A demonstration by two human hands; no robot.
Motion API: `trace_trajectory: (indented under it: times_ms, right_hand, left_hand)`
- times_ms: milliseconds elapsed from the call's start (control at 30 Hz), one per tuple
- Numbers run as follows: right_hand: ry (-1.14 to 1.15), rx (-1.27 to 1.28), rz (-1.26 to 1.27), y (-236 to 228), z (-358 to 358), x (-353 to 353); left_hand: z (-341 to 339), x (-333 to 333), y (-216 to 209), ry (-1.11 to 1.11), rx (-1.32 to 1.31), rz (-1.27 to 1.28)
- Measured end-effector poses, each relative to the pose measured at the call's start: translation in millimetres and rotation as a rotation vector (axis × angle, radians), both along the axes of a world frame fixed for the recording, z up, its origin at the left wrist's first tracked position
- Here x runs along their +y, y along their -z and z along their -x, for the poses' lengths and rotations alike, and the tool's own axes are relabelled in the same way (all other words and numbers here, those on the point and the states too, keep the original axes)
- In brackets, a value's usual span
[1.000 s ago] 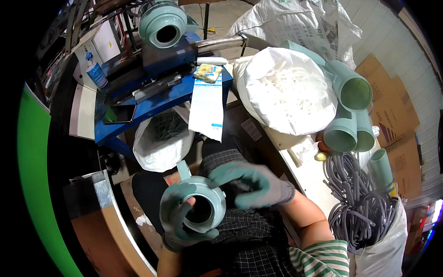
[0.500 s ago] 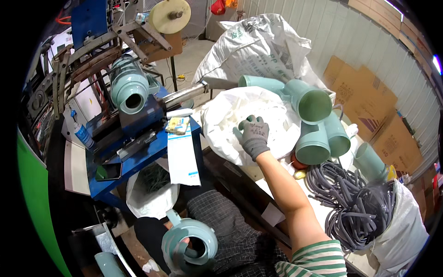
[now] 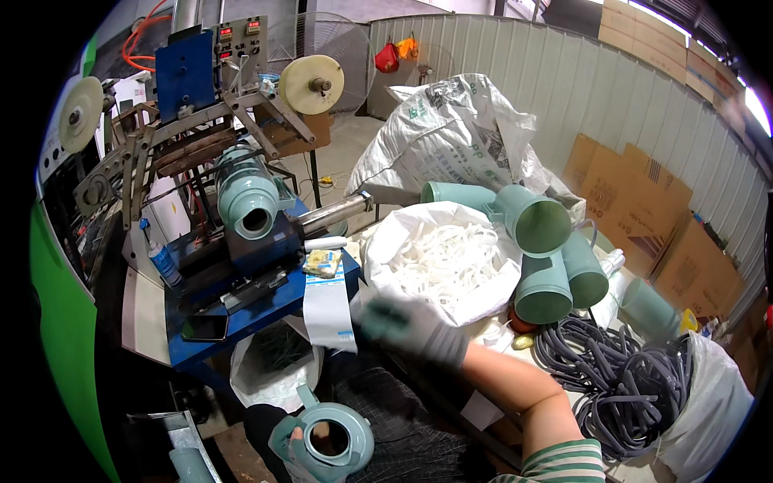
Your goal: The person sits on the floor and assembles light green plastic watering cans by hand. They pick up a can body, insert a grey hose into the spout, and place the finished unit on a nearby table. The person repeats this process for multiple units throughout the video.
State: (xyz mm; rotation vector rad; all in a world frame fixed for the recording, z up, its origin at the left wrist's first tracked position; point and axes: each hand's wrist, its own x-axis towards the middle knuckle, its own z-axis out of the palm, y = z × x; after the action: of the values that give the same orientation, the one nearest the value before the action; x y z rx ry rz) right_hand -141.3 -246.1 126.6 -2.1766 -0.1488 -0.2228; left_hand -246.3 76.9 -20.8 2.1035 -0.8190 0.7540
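My left hand (image 3: 296, 439) holds a grey-green plastic housing (image 3: 354, 465) over my lap; a thumb shows at its round opening and the remaining fingers are hidden. My right hand (image 3: 411, 328), in a grey glove, is smeared by motion between the white sack and the blue bench. Whether it holds anything cannot be made out. The open white sack (image 3: 374, 278) is full of white rings (image 3: 447, 266) and lies just beyond that hand. Another grey-green housing (image 3: 248, 197) sits on the machine at the left.
Grey-green cylinders (image 3: 543, 294) stand and lie right of the sack, with coiled dark tubing (image 3: 620, 386) nearer. The blue bench (image 3: 278, 302) carries a phone (image 3: 204, 328), a paper strip (image 3: 328, 318) and a metal rod (image 3: 334, 213). Below hangs a white bag (image 3: 278, 386) of dark strands.
My right hand has left the white rings and swung down and left towards my lap. The housing stays in my left hand, slightly turned. The view has tilted upward.
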Motion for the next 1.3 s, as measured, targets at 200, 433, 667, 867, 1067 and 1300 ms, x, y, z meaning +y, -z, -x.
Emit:
trace_trajectory:
  times_ms: [200, 433, 667, 867, 1067, 1300]
  right_hand:
    - [-0.660, -0.539, 0.449, 39.3, 50.8, 75.4]
    - [-0.883, -0.597, 0.333, 58.5, 52.3, 100.2]
    - [-0.828, -0.338, 0.600, 49.1, 65.1, 98.5]
    - [-0.864, -0.226, 0.550, 61.9, 64.9, 109.7]
    - [-0.713, -0.554, 0.546, 75.7, 66.5, 108.0]
    - [-0.702, -0.563, 0.612, 70.5, 75.7, 105.2]
  left_hand:
    - [-3.8, -23.9, -107.7, -0.035, -0.044, -0.135]
    - [-6.6, 13.6, -84.0, 0.041, 0.034, -0.189]
    - [-25.4, 11.9, -73.4, 0.084, -0.039, -0.569]
    - [-8.4, 21.1, -81.4, -0.089, 0.079, -0.557]
    - [-9.7, 15.8, -88.0, -0.086, 0.146, -0.626]
    - [-35.3, -4.5, -129.9, -0.172, 0.106, -1.010]
